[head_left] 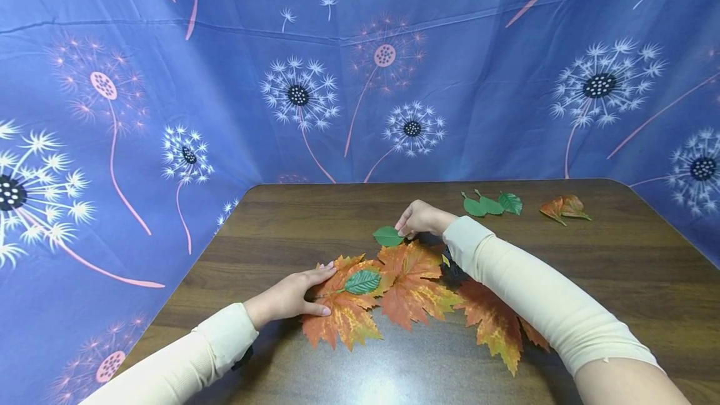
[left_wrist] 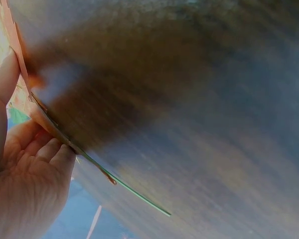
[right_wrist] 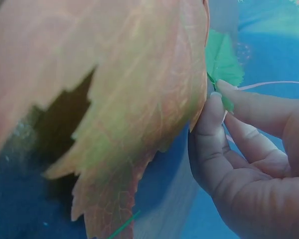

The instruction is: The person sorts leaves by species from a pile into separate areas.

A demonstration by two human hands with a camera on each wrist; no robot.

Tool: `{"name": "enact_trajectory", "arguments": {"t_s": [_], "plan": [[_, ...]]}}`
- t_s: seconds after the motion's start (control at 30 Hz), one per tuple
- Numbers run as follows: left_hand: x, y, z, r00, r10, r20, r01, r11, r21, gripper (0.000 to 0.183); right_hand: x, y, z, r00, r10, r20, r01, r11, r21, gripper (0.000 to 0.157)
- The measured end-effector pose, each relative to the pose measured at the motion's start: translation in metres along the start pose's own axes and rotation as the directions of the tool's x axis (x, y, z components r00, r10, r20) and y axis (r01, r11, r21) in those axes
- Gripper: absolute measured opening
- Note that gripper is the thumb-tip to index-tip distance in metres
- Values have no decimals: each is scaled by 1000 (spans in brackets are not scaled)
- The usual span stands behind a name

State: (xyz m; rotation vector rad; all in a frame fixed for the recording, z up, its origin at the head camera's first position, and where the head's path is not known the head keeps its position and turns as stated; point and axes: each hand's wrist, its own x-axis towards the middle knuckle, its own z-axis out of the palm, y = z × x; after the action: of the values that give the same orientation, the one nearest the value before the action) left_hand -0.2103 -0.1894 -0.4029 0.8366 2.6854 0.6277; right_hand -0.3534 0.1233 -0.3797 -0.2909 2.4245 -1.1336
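My left hand rests on the leftmost orange maple leaf, thumb and index finger spread apart on it. In the left wrist view, that leaf appears nearly edge-on, with a thin green stem extending beyond it. A dark green leaf lies on top of this maple leaf. Behind the middle maple leaf, my right hand pinches a green leaf near its stem end. The right wrist view shows this green leaf at the thumb and fingertip.
A third maple leaf lies partly beneath my right arm. Green leaves sit at the back of the wooden table, and brown-orange leaves lie to their right. A blue dandelion-patterned cloth hangs behind.
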Motion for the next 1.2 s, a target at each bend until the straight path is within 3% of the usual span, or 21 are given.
{"name": "enact_trajectory", "arguments": {"t_s": [0.53, 0.9, 1.2], "plan": [[0, 2, -3, 1000, -3, 9, 3, 1000, 11, 83, -9, -1, -12, 999, 24, 43, -31, 983, 182, 20], [-1, 2, -2, 1000, -6, 12, 6, 1000, 7, 83, -25, 5, -28, 998, -16, 60, 2, 971, 237, 25], [0, 3, -2, 1000, 0, 8, 0, 1000, 14, 82, -36, 11, -40, 1000, -10, 29, 3, 972, 235, 26]]}}
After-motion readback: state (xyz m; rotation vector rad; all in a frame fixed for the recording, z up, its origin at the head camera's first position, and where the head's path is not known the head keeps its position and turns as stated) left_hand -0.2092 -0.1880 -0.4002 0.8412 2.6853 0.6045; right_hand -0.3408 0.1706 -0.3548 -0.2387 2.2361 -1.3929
